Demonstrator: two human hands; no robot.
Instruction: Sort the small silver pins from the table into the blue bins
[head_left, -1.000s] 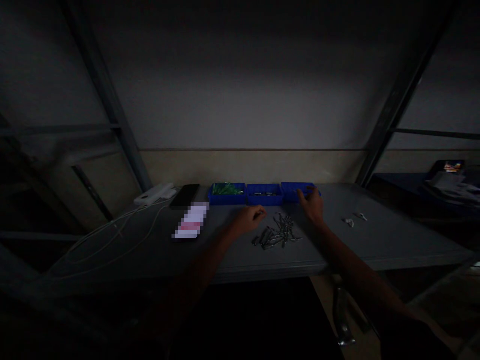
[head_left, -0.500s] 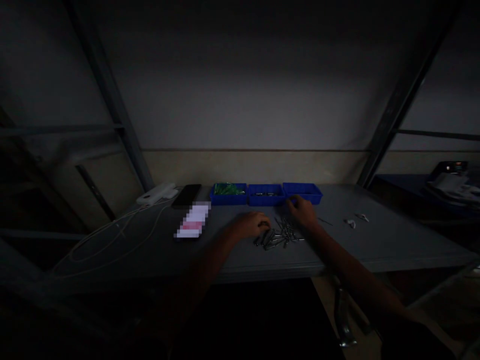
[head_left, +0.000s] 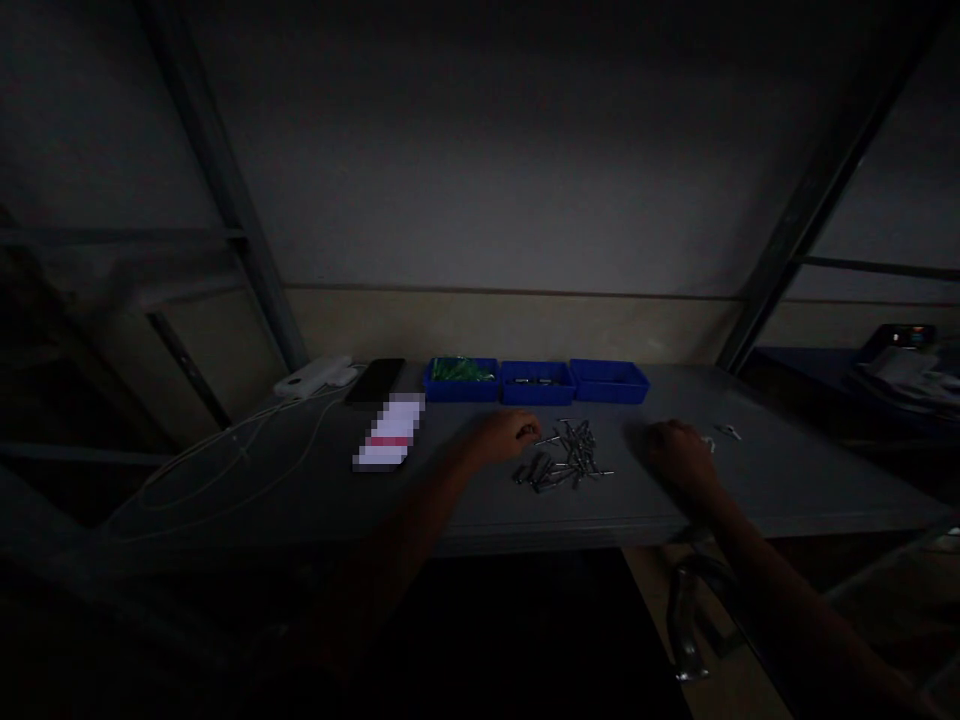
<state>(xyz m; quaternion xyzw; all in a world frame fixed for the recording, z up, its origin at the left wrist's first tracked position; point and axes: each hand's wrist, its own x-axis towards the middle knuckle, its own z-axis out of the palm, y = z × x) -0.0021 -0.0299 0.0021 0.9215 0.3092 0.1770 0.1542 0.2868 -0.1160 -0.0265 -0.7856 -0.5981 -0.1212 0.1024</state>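
Low over the grey tabletop, my left hand [head_left: 510, 435] has its fingers curled into a pinch; what they hold, if anything, I cannot make out. A loose pile of slim metal pin-like parts [head_left: 574, 455] lies just to its right, one thin piece close to the fingertips. My right hand [head_left: 681, 450] rests further right, fingers bent down at the tabletop, with its grip hidden in shadow. Behind the pile stand three blue bins: the left bin [head_left: 461, 394] holds green pieces, the middle bin [head_left: 538, 397] some metal parts, and the right bin [head_left: 610, 394] shows a dark inside.
Left on the table [head_left: 450, 515] lie a lit phone [head_left: 390, 432], a black flat device [head_left: 376, 382] and a white power strip [head_left: 311, 377] with looping cables. Small white items [head_left: 727, 432] sit beyond my right hand. Metal shelf posts [head_left: 262, 290] flank the table.
My right hand has moved from beside the right bin out to the right and down to the tabletop, covering where a thin rod lay. My left hand stays nearly in place.
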